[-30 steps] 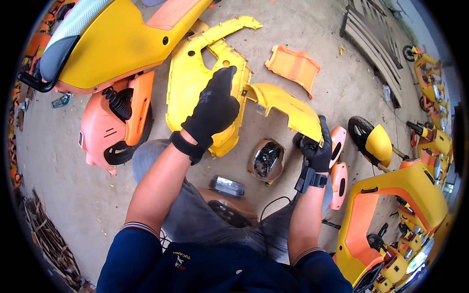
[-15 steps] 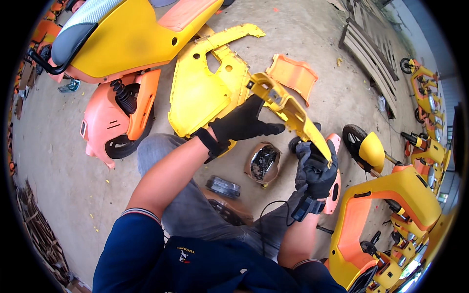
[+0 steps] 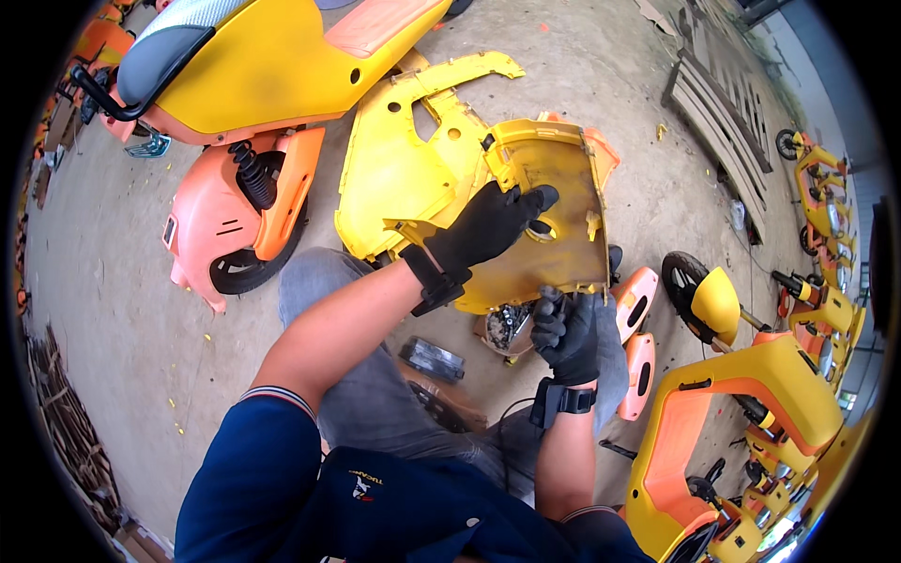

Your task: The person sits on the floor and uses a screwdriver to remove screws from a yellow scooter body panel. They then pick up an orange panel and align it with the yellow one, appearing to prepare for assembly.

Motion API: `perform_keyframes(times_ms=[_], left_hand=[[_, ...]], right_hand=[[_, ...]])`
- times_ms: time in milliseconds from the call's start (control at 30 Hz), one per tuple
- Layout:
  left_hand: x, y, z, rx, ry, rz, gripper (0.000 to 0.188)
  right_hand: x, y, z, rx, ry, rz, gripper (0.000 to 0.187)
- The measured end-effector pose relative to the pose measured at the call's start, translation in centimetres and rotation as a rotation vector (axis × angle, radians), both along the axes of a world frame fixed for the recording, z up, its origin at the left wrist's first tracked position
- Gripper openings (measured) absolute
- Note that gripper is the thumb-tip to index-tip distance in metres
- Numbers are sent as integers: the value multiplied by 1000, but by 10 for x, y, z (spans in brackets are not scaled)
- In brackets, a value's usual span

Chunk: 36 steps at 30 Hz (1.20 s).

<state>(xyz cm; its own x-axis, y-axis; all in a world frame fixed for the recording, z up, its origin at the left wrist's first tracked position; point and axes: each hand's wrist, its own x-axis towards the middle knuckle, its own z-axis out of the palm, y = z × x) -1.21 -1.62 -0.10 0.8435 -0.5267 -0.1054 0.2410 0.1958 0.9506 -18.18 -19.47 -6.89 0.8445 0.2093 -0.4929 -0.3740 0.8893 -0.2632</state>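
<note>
A curved yellow plastic body panel [image 3: 563,183] is tilted in front of my lap, its dirt-smudged inner face turned up toward me. My left hand [image 3: 483,230], in a black glove, reaches over the panel's left part. Its fingers are bent against the inner face, beside a round hole; some fingertips are hidden. My right hand [image 3: 566,333], in a grey and black glove, grips the lower edge with fingers curled. Below that edge, partly covered, a small box of dark hardware [image 3: 507,327] rests on the floor. Larger yellow panels [image 3: 399,169] lie just behind.
A yellow and pink scooter body [image 3: 253,75] stands far left, above a pink wheel cover [image 3: 221,220]. A dark packet [image 3: 432,359] lies between my legs. Pink oval parts [image 3: 638,375], a wheel [image 3: 683,286] and a yellow-orange frame [image 3: 671,441] are at right; wooden pallets [image 3: 718,117] lie behind.
The panel has turned from edge-on to show its broad inner face. My left hand now lies over that face, and my right hand has shifted left and lower along the edge.
</note>
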Motion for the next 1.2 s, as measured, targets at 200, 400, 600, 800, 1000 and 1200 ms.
perform_keyframes(times_ms=[200, 400, 600, 800, 1000, 1200], left_hand=[[3, -3, -6, -18, 7, 64, 32], [27, 17, -16, 483, -644, 168, 38], [39, 27, -12, 252, -508, 222, 35], [18, 24, 17, 218, -172, 156, 40], [17, 30, 15, 198, -55, 202, 31], [21, 34, 8, 351, -65, 122, 46]], right_hand=[[-20, 10, 2, -778, 86, 98, 47], [-37, -33, -40, -829, 120, -2, 30], [-27, -85, -126, -652, 94, -121, 20], [24, -120, -196, -549, 431, -248, 8], [54, -147, -272, -1216, 250, 55, 21], [66, -225, -372, -1216, 335, 120, 37]])
